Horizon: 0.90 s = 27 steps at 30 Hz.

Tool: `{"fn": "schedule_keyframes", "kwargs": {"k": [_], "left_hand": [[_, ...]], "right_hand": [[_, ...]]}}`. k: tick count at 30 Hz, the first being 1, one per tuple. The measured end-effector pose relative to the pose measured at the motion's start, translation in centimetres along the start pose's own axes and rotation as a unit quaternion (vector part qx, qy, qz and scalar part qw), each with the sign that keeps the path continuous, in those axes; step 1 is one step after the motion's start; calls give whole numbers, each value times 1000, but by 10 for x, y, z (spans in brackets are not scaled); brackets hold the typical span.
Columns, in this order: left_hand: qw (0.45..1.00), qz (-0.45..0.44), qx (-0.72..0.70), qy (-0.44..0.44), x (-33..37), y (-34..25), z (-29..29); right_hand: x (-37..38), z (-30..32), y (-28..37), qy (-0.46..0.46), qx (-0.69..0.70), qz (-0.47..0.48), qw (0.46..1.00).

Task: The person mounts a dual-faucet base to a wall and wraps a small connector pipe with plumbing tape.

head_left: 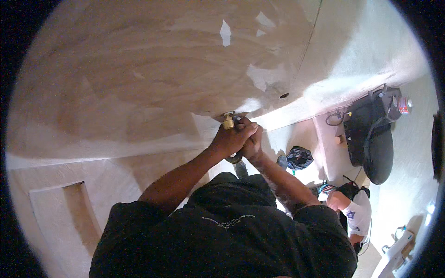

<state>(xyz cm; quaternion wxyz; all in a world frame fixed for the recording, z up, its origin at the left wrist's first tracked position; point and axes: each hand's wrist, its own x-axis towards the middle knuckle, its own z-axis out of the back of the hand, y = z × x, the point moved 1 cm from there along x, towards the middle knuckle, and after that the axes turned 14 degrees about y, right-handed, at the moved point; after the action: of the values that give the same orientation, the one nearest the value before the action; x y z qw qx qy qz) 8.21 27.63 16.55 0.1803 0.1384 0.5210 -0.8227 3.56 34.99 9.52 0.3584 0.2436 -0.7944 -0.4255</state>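
Note:
My left hand (229, 141) and my right hand (251, 144) are closed together in front of the wall, fingers overlapping. Just above them, a brass fitting (228, 122) sticks out of a hole in the wall, touching or very near my left fingers. A dark, rounded end (234, 158) of some object shows below the hands, between the wrists. The rest of that object is hidden by my fingers, so its kind cannot be made out.
The brown plastered wall (153, 83) has pale patches and a small hole (284, 95) to the right. A black plastic bag (299, 158) lies on the floor. Farther right are a black toilet (371, 139), another person (357, 213) bending low, and a white basin (394, 255). A recessed niche (65, 213) is at left.

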Motion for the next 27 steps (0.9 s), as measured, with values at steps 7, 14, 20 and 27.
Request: {"fn": "schedule_keyframes", "kwargs": {"k": [7,14,20,27], "left_hand": [[990,26,134,17,-6,9,13],[969,102,222,40,-12,26,22],[959,-2,275,62,-3,34,25],[995,61,80,8,-34,29,22]], "right_hand": [[-7,-28,10,-57,74,-110,990],[-21,-44,-17,-51,230,-79,969],[-22,-33,-41,-41,101,-32,994],[-19,-5,-29,41,-44,-80,995]]}}
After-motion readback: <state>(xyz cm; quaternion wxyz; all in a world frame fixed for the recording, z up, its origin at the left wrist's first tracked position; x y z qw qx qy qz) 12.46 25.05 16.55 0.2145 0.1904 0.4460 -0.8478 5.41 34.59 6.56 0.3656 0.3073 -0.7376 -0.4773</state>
